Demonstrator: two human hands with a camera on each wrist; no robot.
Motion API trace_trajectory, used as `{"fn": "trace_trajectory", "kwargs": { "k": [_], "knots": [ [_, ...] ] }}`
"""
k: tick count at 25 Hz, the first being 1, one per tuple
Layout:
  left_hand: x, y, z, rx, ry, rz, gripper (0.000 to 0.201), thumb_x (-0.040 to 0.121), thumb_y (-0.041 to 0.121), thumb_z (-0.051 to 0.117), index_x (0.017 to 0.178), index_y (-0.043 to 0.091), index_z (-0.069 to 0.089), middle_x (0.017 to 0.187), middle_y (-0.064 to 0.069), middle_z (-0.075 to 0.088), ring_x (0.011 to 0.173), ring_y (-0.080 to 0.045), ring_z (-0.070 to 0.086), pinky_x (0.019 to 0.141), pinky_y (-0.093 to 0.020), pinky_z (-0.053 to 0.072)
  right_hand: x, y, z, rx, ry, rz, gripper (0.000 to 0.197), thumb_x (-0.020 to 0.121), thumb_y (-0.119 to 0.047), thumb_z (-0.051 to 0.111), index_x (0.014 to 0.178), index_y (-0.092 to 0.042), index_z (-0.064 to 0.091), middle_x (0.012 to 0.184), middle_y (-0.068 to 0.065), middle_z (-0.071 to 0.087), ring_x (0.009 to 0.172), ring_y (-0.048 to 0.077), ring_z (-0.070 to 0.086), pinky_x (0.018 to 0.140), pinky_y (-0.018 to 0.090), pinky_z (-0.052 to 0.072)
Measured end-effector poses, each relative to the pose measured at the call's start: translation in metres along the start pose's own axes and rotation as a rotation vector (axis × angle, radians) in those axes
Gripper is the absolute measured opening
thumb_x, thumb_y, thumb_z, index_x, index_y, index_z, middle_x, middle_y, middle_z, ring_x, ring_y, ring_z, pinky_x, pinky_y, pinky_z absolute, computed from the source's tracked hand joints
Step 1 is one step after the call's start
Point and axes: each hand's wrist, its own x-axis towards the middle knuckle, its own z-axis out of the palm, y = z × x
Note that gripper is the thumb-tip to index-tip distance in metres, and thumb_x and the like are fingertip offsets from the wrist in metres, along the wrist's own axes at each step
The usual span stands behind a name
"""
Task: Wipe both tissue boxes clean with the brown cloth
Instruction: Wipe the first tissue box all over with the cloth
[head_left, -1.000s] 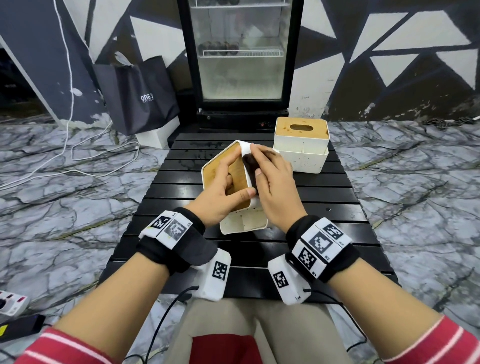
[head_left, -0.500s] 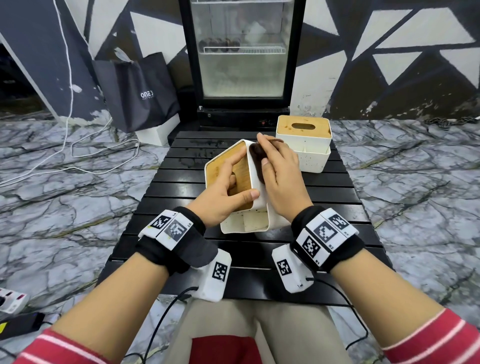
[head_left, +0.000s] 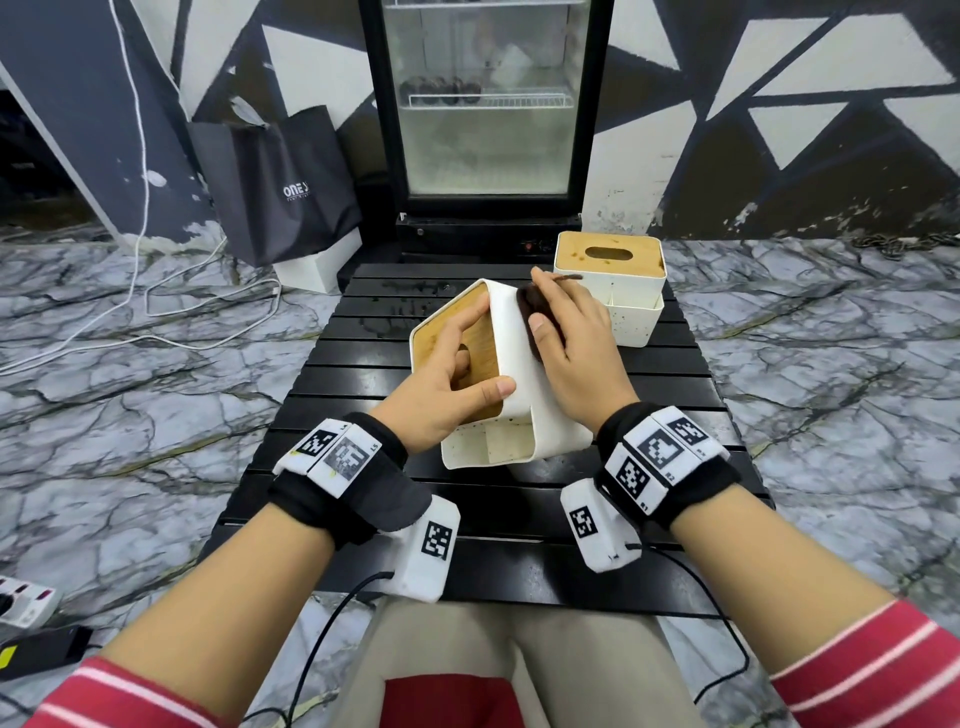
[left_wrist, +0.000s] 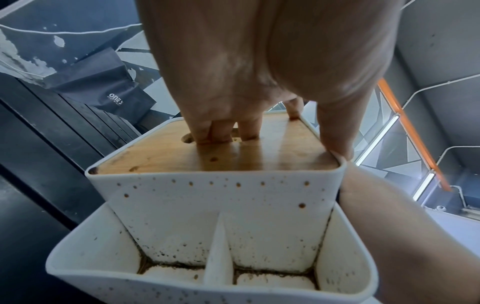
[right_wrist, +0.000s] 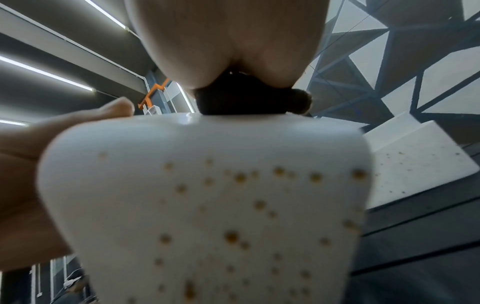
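A white tissue box (head_left: 511, 364) with a wooden lid stands tilted on the black slatted table (head_left: 363, 374), lid facing left. My left hand (head_left: 452, 379) grips it, fingers hooked into the lid slot (left_wrist: 221, 137) and thumb on the rim. My right hand (head_left: 566, 332) presses the brown cloth (head_left: 530, 306) against the box's upturned white side; the cloth (right_wrist: 249, 100) shows dark under the palm. That side (right_wrist: 207, 205) carries brown specks. The second tissue box (head_left: 610, 283) sits upright at the table's far right, apart from both hands.
A glass-door fridge (head_left: 488, 104) stands behind the table. A dark paper bag (head_left: 280, 182) leans at the back left, with white cables (head_left: 156, 301) on the marble floor. A power strip (head_left: 21, 603) lies at the lower left.
My right hand has slid the cloth farther up the box's side, away from me. The left hand keeps its hold and the box stays tilted.
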Motion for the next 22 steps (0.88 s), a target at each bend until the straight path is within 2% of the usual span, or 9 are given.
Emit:
{"fn": "trace_trajectory", "kwargs": {
  "k": [2,6,9,12,17,19,22],
  "knots": [
    [0.000,-0.001,0.000,-0.010,-0.002,0.002,0.074,0.079,0.026,0.064,0.129,0.056,0.019,0.130,-0.003,0.053,0.117,-0.021,0.055,0.089,-0.022,0.050,-0.008,0.007,0.001,-0.016,-0.004,0.018,0.054,0.087,-0.033,0.034,0.139,-0.018,0.033,0.138,0.007,0.038,0.128,0.023,0.029,0.107,0.026,0.016],
    [0.001,-0.003,-0.003,-0.008,0.015,0.000,0.075,0.078,0.029,0.064,0.129,0.056,0.017,0.137,-0.011,0.047,0.116,-0.024,0.055,0.090,-0.020,0.049,-0.031,0.017,0.002,-0.045,0.005,0.030,0.057,0.088,-0.039,0.033,0.140,-0.018,0.031,0.139,0.006,0.038,0.129,0.022,0.028,0.109,0.029,0.015],
    [-0.001,-0.005,-0.005,-0.016,0.036,0.024,0.073,0.077,0.029,0.064,0.129,0.054,0.019,0.144,-0.011,0.040,0.114,-0.016,0.056,0.086,-0.014,0.047,-0.051,0.015,0.005,-0.054,0.013,0.011,0.059,0.086,-0.043,0.027,0.140,-0.018,0.032,0.140,0.005,0.037,0.128,0.020,0.025,0.108,0.025,0.014],
    [-0.004,-0.003,-0.007,-0.037,0.061,0.010,0.071,0.078,0.023,0.060,0.131,0.046,0.020,0.135,-0.010,0.049,0.102,-0.003,0.060,0.080,-0.011,0.047,-0.063,0.008,0.008,-0.063,0.002,0.006,0.059,0.086,-0.042,0.023,0.140,-0.019,0.032,0.141,0.003,0.036,0.129,0.019,0.023,0.109,0.024,0.012],
    [-0.004,-0.001,-0.006,-0.031,0.047,0.009,0.075,0.079,0.024,0.061,0.133,0.050,0.017,0.138,-0.006,0.048,0.112,-0.008,0.057,0.083,-0.013,0.047,-0.067,-0.009,0.012,-0.076,0.000,-0.058,0.054,0.090,-0.037,0.021,0.140,-0.020,0.031,0.140,0.004,0.038,0.130,0.022,0.024,0.111,0.026,0.012],
    [-0.004,-0.001,-0.005,-0.015,0.020,0.020,0.079,0.078,0.030,0.065,0.134,0.052,0.015,0.144,-0.004,0.042,0.119,-0.011,0.053,0.091,-0.016,0.045,-0.063,-0.015,0.015,-0.060,0.014,-0.093,0.051,0.092,-0.034,0.023,0.139,-0.019,0.033,0.140,0.005,0.039,0.130,0.023,0.026,0.110,0.025,0.012],
    [-0.007,-0.002,-0.003,-0.002,0.018,0.026,0.077,0.073,0.041,0.064,0.131,0.060,0.017,0.149,0.000,0.036,0.129,-0.012,0.046,0.111,-0.033,0.035,-0.049,-0.020,0.017,-0.022,0.040,-0.129,0.050,0.091,-0.030,0.024,0.138,-0.016,0.037,0.136,0.007,0.042,0.127,0.020,0.028,0.110,0.025,0.015]
  ]
}}
